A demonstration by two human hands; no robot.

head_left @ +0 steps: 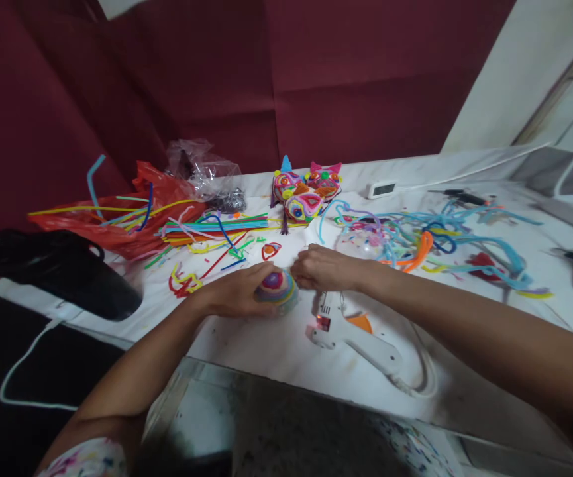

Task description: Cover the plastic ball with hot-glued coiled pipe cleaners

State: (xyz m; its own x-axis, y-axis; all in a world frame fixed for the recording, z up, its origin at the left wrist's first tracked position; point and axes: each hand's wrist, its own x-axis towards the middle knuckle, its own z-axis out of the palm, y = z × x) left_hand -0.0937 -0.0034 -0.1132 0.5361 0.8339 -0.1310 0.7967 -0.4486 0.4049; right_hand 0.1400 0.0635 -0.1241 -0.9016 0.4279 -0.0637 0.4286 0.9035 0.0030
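Observation:
Near the middle of the table, my left hand (239, 291) is wrapped round the left side of a ball (279, 288) covered with rings of coloured pipe cleaner; its lower part looks clear. My right hand (318, 265) is closed at the ball's right edge, fingers pressed together; what they hold, if anything, is hidden. Just below that hand lies a white glue gun (375, 351) with an orange trigger and a small red light. Beyond the ball sits a red-edged pipe-cleaner eye shape (271, 251), with green cut pieces (239, 252) beside it.
Colourful animal-face ornaments (306, 189) stand at the back. Bundled pipe cleaners (216, 228) and a red plastic bag (152, 185) lie left, near a black tumbler (92, 278). Tangled pipe cleaners (489, 245) and a clear ball with coloured bits (360, 244) lie right. A small digital display (384, 190) stands behind.

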